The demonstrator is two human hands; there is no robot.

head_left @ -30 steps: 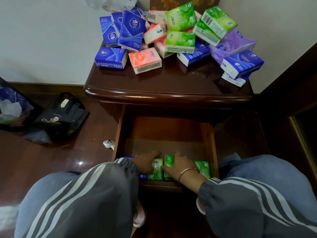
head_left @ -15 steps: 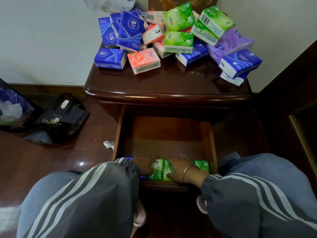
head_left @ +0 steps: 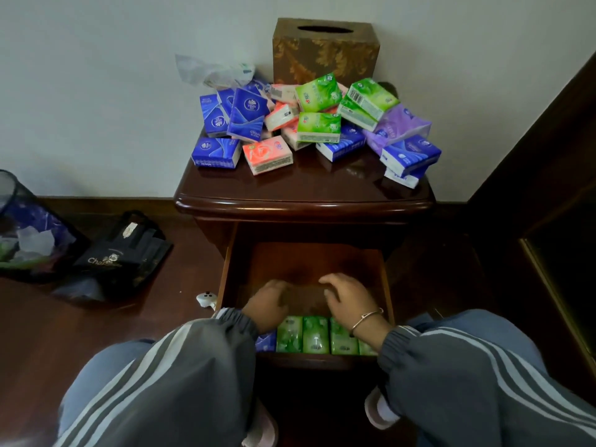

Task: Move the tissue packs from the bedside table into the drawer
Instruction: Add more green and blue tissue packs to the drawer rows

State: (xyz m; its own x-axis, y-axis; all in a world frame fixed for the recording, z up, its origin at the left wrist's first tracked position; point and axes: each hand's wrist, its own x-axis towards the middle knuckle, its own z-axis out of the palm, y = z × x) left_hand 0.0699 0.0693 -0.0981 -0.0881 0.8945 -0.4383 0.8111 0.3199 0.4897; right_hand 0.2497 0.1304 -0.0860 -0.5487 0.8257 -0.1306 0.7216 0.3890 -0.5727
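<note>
Head view: the left hand (head_left: 269,304) and the right hand (head_left: 350,301) are being held apart over the bare floor of the drawer (head_left: 388,279), fingers loosely curled, with nothing gripped by either. Green packs (head_left: 316,338) are being kept on edge in a tight row against the drawer's near wall, with a blue pack (head_left: 266,341) at the row's left end. This is probably being done so that more can be fitted in behind them. The rest are being left in a heap (head_left: 317,124) on the bench (head_left: 303,191), above and behind the drawer. They are blue, green, pink and purple blocks in glossy film, soft-looking, several leaning on one another. Most of the task is being judged as not yet done.
</note>
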